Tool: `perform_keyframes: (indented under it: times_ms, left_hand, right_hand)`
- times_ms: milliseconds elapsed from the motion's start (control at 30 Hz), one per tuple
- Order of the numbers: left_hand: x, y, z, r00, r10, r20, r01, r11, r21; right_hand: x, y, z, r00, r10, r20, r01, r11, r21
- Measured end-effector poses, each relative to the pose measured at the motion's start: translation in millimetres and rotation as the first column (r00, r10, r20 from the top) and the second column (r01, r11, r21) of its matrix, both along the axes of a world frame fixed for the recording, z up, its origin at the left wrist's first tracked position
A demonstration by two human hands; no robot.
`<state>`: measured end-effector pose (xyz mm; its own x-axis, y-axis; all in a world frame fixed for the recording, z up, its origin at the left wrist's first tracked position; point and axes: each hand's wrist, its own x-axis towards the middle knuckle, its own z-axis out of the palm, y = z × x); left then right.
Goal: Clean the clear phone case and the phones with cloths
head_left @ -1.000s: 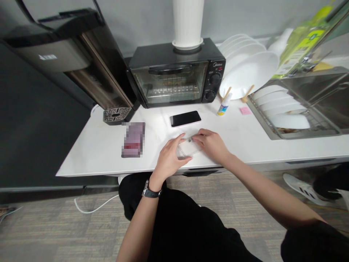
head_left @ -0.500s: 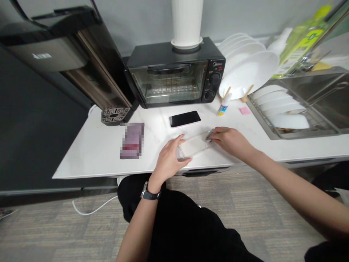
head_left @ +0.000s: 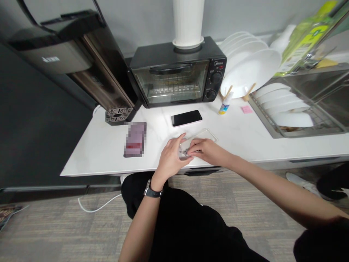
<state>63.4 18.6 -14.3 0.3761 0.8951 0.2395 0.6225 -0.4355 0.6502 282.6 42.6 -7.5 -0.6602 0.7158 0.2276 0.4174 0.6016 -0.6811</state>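
Observation:
A clear phone case [head_left: 205,135] lies on the white counter near its front edge. My left hand [head_left: 171,154] grips the case's left end, thumb and fingers on its opposite sides. Close by, my right hand [head_left: 205,150] pinches a small crumpled greyish cloth [head_left: 186,152], pressed on the case's left part; much of the cloth is covered by fingers. Behind the case is a phone [head_left: 187,118] with its dark screen up. A small spray bottle [head_left: 224,104] with a blue and yellow label stands to the right, beside a pink sticky note [head_left: 247,109].
A toaster oven [head_left: 177,78] with a white pot [head_left: 188,23] on top stands behind. To the left are a drink dispenser [head_left: 89,69] and a pixelated purple item [head_left: 135,140]. White plates [head_left: 252,72] lean at the right, next to a sink [head_left: 327,105] holding a dish rack.
My right hand has slid left along the case with the cloth, from its right end to its left end. My left hand keeps its hold. The view has shifted slightly.

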Motion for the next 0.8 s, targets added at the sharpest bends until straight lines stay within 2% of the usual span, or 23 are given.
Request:
perform_keyframes:
  times_ms: [133, 200, 267, 367, 467, 567, 633, 733, 800]
  left_hand:
    - [0.3, -0.5, 1.4, 1.0, -0.014, -0.017, 0.014, 1.0, 0.022]
    - [0.4, -0.2, 2.0, 1.0, -0.014, -0.019, 0.014, 1.0, 0.02]
    - [0.6, 0.1, 2.8, 1.0, -0.015, -0.018, 0.015, 1.0, 0.016]
    - [1.2, 0.8, 4.3, 1.0, -0.016, -0.023, 0.016, 1.0, 0.015]
    - [1.5, 1.3, 5.6, 1.0, -0.015, -0.024, 0.015, 1.0, 0.008]
    - [1.1, 1.5, 5.0, 1.0, -0.016, -0.014, 0.016, 1.0, 0.007]
    - [0.5, 1.6, 3.3, 1.0, -0.017, -0.008, 0.017, 1.0, 0.009]
    - [-0.4, 1.7, 0.5, 1.0, -0.018, 0.004, 0.018, 1.0, 0.02]
    - [-0.8, 1.6, -0.2, 1.0, -0.025, 0.002, 0.025, 0.999, 0.03]
  right_hand:
    - [35.6, 4.3, 12.0, 0.988, -0.096, 0.117, 0.103, 0.993, -0.057]
    - [51.4, 7.9, 16.9, 0.961, -0.181, 0.21, 0.183, 0.983, 0.01]
    - [60.3, 10.8, 18.7, 0.909, -0.286, 0.302, 0.253, 0.956, 0.146]
    - [55.6, 12.5, 13.0, 0.814, -0.451, 0.366, 0.328, 0.876, 0.353]
    - [33.8, 12.4, 0.8, 0.807, -0.512, 0.295, 0.379, 0.831, 0.407]
    - [8.5, 11.3, -8.9, 0.909, -0.394, 0.136, 0.346, 0.895, 0.283]
    - [-4.1, 9.3, -11.3, 0.971, -0.238, 0.019, 0.232, 0.958, 0.168]
    - [-10.0, 4.6, -9.1, 0.997, -0.032, -0.069, 0.036, 0.998, 0.054]
    - [-3.3, 2.3, -4.7, 0.999, 0.027, -0.044, -0.027, 1.0, 0.006]
